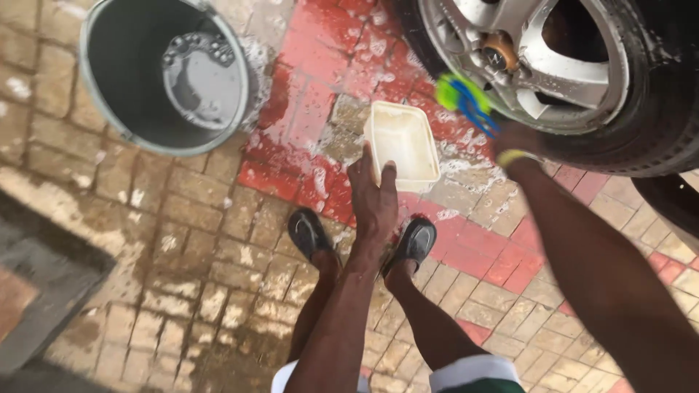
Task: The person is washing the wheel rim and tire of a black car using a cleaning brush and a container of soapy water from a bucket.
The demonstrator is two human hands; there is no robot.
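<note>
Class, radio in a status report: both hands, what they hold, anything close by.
Left hand grips white rectangular plastic tub. Right hand presses green-and-blue brush to soapy silver alloy wheel. Grey round bucket stands left, apart, on wet paving.

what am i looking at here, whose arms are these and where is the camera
This is a single picture from a camera worn on a person's head, looking down, so the arms and legs belong to the wearer. There is no machine, only two bare hands.

The left hand holds a whitish rectangular plastic tub by its near edge, above the ground. The right hand reaches to a car wheel and seems to hold a green and blue brush against the silver rim; the brush is blurred, so its shape is hard to tell. A yellow band sits on that wrist.

Below is wet, soapy brick paving, partly red. A grey bucket with water in it stands at the upper left. The person's feet are in dark sandals.
</note>
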